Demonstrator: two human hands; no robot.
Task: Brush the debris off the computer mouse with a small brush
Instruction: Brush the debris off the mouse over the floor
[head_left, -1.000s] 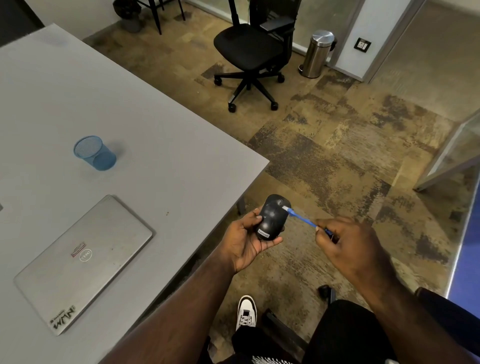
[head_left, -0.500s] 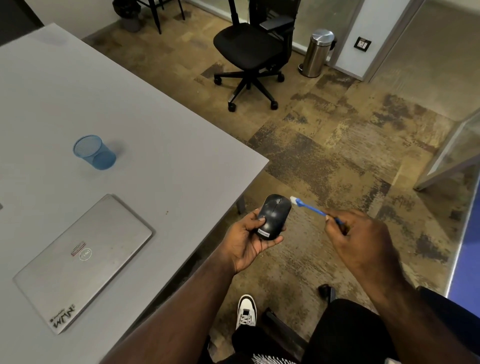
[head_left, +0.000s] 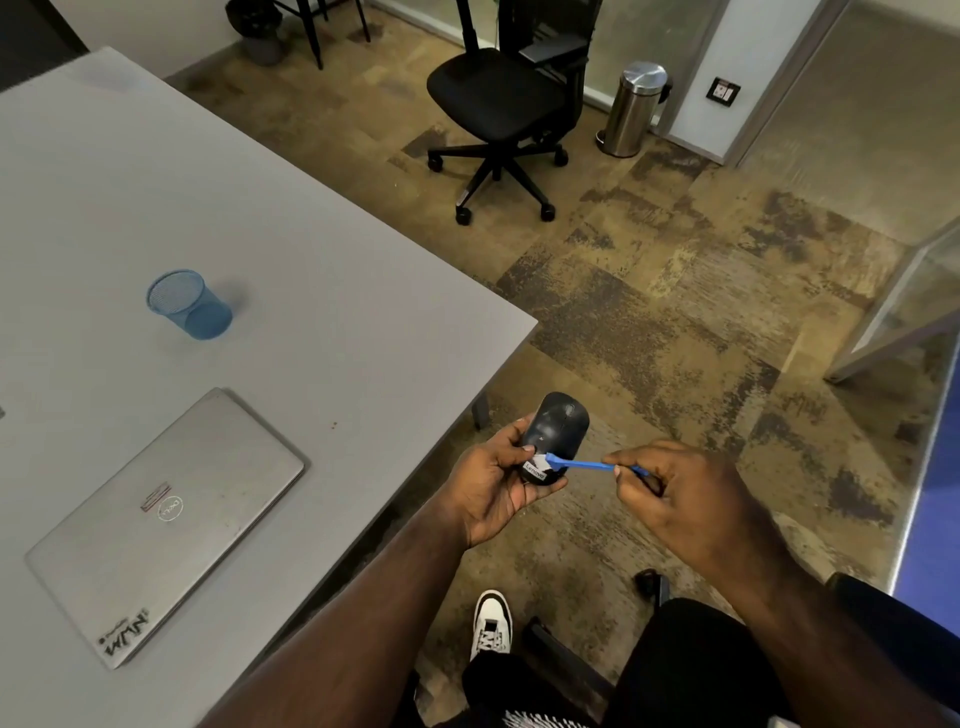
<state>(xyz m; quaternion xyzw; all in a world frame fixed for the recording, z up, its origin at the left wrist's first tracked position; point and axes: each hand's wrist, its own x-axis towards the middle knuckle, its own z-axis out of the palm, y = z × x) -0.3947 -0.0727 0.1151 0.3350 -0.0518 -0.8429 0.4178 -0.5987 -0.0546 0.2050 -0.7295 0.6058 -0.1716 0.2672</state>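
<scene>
A black computer mouse (head_left: 558, 430) with a white label at its near end rests in my left hand (head_left: 493, 488), held over the carpet just past the table's corner. My right hand (head_left: 680, 499) pinches a small blue brush (head_left: 587, 464) by its handle. The brush lies almost level, and its white bristle tip touches the mouse's near end beside the label. My left thumb presses the mouse's left side; my palm hides its underside.
A grey table (head_left: 322, 291) fills the left, carrying a closed silver laptop (head_left: 161, 525) and a blue mesh cup (head_left: 189, 304). A black office chair (head_left: 501, 104) and a steel bin (head_left: 631, 109) stand beyond on the carpet. My shoe (head_left: 491, 621) is below.
The brush tip has swept from the mouse's far right edge down to its near end by the label. My right hand dropped lower and moved left; the mouse stayed put.
</scene>
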